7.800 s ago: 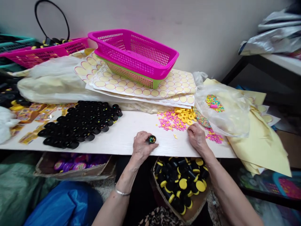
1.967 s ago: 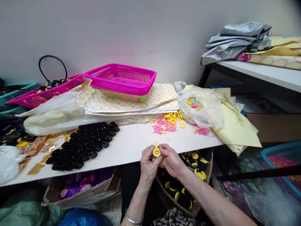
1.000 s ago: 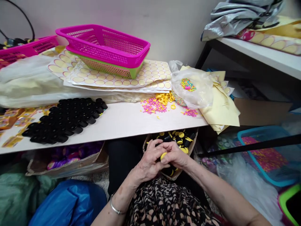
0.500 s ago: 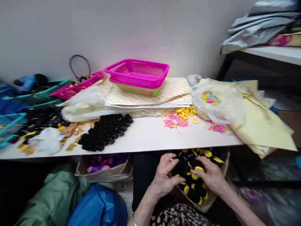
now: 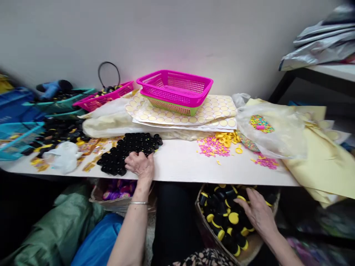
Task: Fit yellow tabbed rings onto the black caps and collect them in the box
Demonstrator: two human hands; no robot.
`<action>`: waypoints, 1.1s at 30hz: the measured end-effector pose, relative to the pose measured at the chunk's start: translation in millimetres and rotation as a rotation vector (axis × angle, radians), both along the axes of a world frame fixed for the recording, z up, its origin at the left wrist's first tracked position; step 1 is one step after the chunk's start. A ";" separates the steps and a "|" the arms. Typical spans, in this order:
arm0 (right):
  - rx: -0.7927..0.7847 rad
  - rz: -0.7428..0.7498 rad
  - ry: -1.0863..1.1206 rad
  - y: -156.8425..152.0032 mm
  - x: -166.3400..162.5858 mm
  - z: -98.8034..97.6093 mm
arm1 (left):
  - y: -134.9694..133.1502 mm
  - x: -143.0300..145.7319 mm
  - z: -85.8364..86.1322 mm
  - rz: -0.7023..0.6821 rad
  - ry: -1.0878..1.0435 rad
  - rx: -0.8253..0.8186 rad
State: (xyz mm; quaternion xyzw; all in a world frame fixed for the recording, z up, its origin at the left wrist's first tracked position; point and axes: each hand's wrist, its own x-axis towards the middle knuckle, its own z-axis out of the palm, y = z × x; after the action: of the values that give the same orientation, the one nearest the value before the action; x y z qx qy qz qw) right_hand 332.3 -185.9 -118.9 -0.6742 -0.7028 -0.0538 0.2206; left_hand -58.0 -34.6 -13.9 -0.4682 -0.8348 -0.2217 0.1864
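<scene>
Left hand: a worker's left hand (image 5: 142,164) rests on the white table (image 5: 177,166), fingers curled against the near end of the black caps (image 5: 130,151); whether it grips one cannot be told.
Black caps: the cluster's long axis runs from near left to far right, toward the pink basket (image 5: 175,88).
Right hand: the right hand (image 5: 256,212), fingers spread, lies on yellow-topped pieces in the cardboard box (image 5: 206,232) below the table edge.
Open room: bare tabletop between the caps and the pink beads (image 5: 213,147).
</scene>
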 end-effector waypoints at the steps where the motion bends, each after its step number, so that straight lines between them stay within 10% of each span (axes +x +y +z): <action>1: -0.016 -0.007 -0.017 0.0 -1.6 6.5 | 1.6 -0.9 -1.7 -0.026 0.009 -0.002; 11: 0.140 0.029 0.293 60.4 -14.5 92.0 | -1.9 17.5 3.0 -0.358 -0.223 0.310; 20: -0.116 0.030 0.181 149.5 -18.1 80.8 | -22.3 106.8 -37.4 -0.683 -0.954 0.081; 27: -0.146 0.147 -0.066 148.5 -27.7 82.4 | -24.4 97.3 -42.9 -0.766 -1.003 0.106; 33: -0.532 0.175 0.158 142.4 -35.9 95.0 | -20.7 97.6 -51.1 -0.848 -0.851 0.103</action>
State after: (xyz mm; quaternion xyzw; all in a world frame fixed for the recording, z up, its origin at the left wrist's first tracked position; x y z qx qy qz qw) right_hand 296.4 -43.5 -23.9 -0.6474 -0.7283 0.2042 0.0938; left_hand 39.6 -55.3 -65.1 -0.6210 -0.5646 -0.4849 -0.2460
